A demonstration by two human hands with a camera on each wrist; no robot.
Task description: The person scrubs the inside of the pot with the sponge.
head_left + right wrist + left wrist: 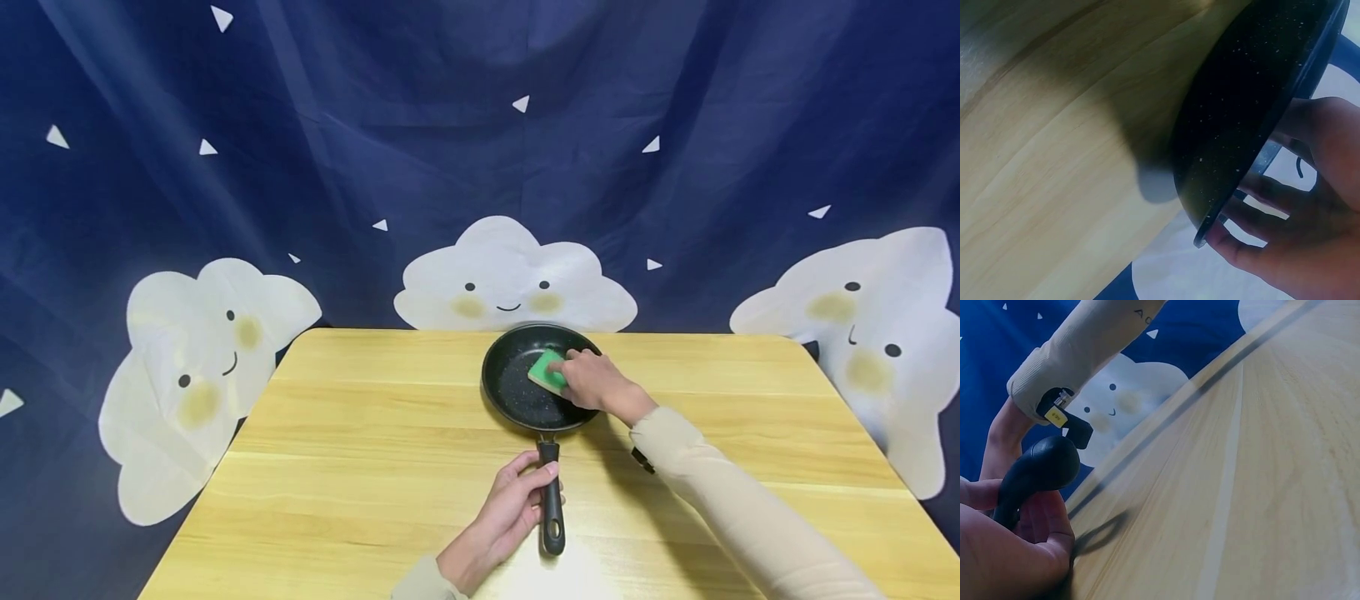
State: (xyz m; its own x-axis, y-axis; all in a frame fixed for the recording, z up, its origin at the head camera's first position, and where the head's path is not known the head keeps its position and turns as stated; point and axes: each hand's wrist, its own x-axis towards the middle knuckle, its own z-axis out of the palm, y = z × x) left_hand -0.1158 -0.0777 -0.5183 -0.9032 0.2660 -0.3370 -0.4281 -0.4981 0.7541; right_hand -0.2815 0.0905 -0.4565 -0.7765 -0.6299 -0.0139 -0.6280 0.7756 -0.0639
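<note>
A black speckled frying pan (517,387) is held toward the back of the table, its handle (552,533) pointing to the near side. My left hand (513,504) grips that handle, the thumb on top and fingers around it; the left wrist view shows the handle's rounded end (1054,464) above the tabletop. Inside the pan, my right hand (596,382) holds a green scouring sponge (547,371) with a pale underside against the cooking surface. From the right wrist, the pan's underside (1229,119) hides the sponge, while the right hand's fingers (1260,219) reach over the rim.
The light wooden table (337,450) extends on both sides of the pan. Behind it hangs a dark blue curtain (450,125) with white clouds and triangles. A small black device (1072,425) is strapped at the right wrist.
</note>
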